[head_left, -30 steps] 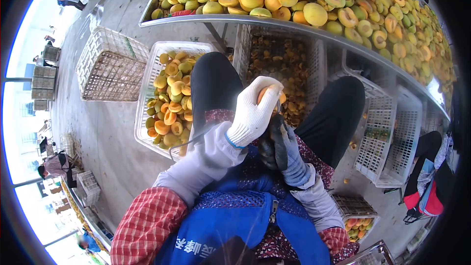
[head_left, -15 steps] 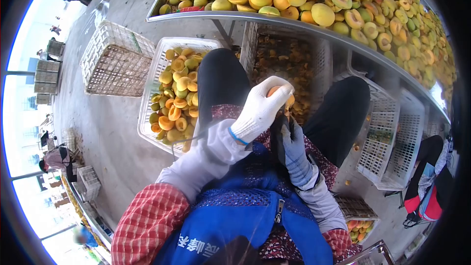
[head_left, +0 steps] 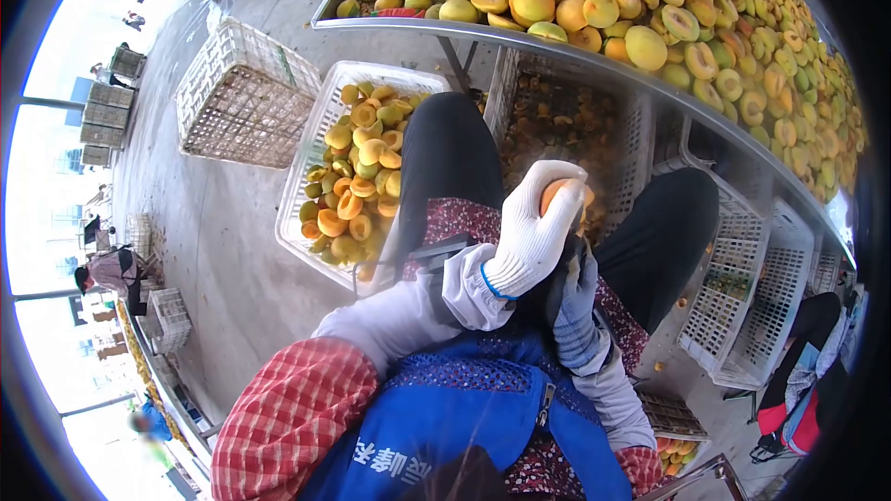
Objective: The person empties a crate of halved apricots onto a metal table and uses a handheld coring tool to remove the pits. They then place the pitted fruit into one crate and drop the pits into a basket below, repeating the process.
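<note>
My left hand (head_left: 534, 237), in a white knitted glove, is closed round an orange-yellow peach (head_left: 554, 195). Most of the fruit is hidden by the fingers. Just below and to the right, my right hand (head_left: 575, 301) wears a grey-blue glove with dark fingers. Its fingers are curled close against the underside of the left hand, and whatever they grip is hidden. Both hands are above my lap, between my knees. Beneath them stands a crate (head_left: 636, 144) with brownish fruit scraps inside.
A metal-edged table (head_left: 557, 48) heaped with halved peaches (head_left: 645, 46) stands ahead. Left of my knee is a white crate (head_left: 295, 213) of peach halves, beside an upended crate (head_left: 218, 93). More crates (head_left: 770, 288) and a person's leg (head_left: 789, 353) are at right.
The view has shifted a little, moving the surroundings rightward. My left hand has turned more upright and moved slightly down and right with the peach; my right hand stays close beneath it.
</note>
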